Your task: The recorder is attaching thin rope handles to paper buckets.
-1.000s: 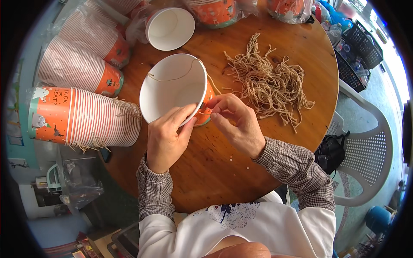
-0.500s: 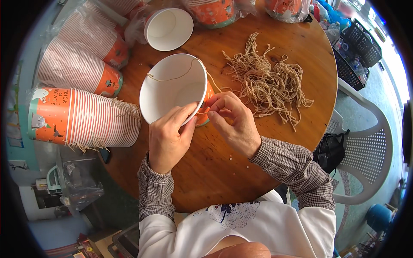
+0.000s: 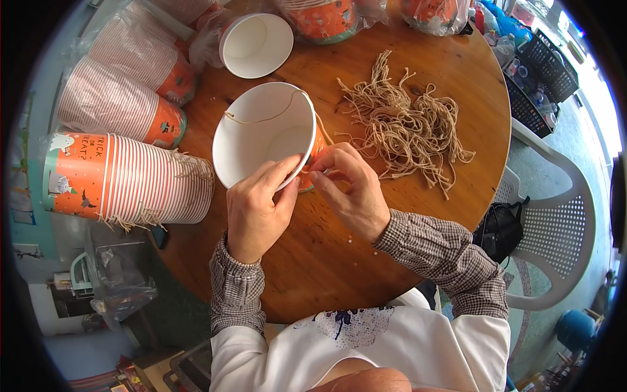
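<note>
A paper bucket, white inside and orange outside, lies tilted with its mouth toward me. My left hand grips its near rim, thumb outside and fingers over the edge. A thin tan string crosses the bucket's mouth and runs down its right outer side. Just right of the rim, my right hand pinches the string's end between thumb and forefinger, close to the bucket wall. The exact spot where string meets wall is partly hidden by my fingers.
A loose heap of cut strings lies right on the round wooden table. Nested bucket stacks in clear plastic line the left side. Another bucket stands beyond. A grey plastic chair is at the right.
My right hand has shifted slightly left and closer to the bucket wall, still pinching the string. The left hand and bucket have barely moved.
</note>
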`<state>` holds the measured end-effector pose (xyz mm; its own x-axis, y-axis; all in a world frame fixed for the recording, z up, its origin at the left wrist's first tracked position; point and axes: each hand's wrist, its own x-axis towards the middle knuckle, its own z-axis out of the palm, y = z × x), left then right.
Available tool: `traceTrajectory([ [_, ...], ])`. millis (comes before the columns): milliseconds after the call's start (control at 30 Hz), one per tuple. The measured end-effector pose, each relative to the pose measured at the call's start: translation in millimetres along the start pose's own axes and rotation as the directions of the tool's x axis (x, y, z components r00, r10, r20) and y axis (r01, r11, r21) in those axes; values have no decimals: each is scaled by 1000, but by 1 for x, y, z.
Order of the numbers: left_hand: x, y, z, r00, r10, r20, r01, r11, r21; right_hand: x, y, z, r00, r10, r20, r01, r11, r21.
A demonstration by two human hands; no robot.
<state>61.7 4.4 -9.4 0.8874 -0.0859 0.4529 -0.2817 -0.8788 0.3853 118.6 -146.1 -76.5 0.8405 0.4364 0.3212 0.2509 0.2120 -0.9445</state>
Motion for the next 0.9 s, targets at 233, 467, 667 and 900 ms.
traceTrajectory([
  [233,-1,-6,-6,999,-7,49,7,1000,1,2,-11,-3,995,54,84,-46,995,-90],
  [467,-2,-10,-7,999,-45,29,46,998,-43,29,-8,-36,920,-393,3,315,732,-604],
  [667,1,-12,-10,999,25,35,-23,998,-53,64,-23,-30,773,-605,194,604,607,-516],
  [900,1,-18,-18,997,-81,12,81,963,-256,64,-21,-14,802,-557,217,577,626,-524],
])
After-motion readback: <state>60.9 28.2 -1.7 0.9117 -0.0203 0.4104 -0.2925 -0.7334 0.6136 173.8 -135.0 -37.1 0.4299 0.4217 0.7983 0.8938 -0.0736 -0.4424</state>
